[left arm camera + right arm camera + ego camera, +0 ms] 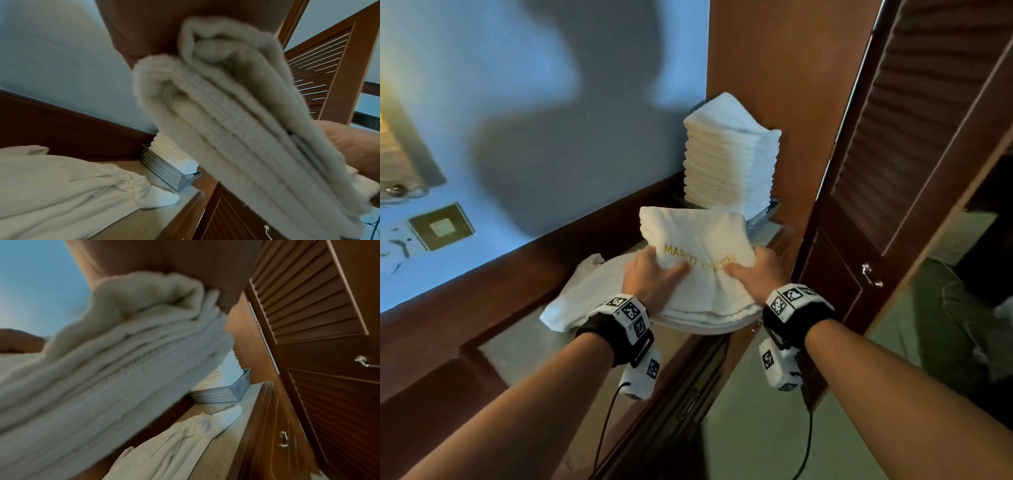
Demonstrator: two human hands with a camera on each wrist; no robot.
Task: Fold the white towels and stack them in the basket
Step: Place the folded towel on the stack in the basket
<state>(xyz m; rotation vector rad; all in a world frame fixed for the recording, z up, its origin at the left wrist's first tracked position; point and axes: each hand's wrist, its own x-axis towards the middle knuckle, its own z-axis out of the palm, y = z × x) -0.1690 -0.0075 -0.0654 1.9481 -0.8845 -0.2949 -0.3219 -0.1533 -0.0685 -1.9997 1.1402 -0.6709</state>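
Note:
A folded white towel [698,246] with gold lettering is lifted above the counter, its layered edge filling the left wrist view [236,121] and the right wrist view [115,366]. My left hand [654,274] grips its left side, thumb on top. My right hand [753,270] grips its right side the same way. Behind it a tall stack of folded towels [729,161] stands in a grey perforated basket [164,170], also seen in the right wrist view [224,394]. An unfolded white towel [582,294] lies on the counter under my hands.
The counter [517,349] has a dark wooden rim and backs onto a blue-white wall [517,102]. A louvred wooden door [914,137] stands close on the right. Cabinet fronts with metal handles [284,441] run below the counter edge.

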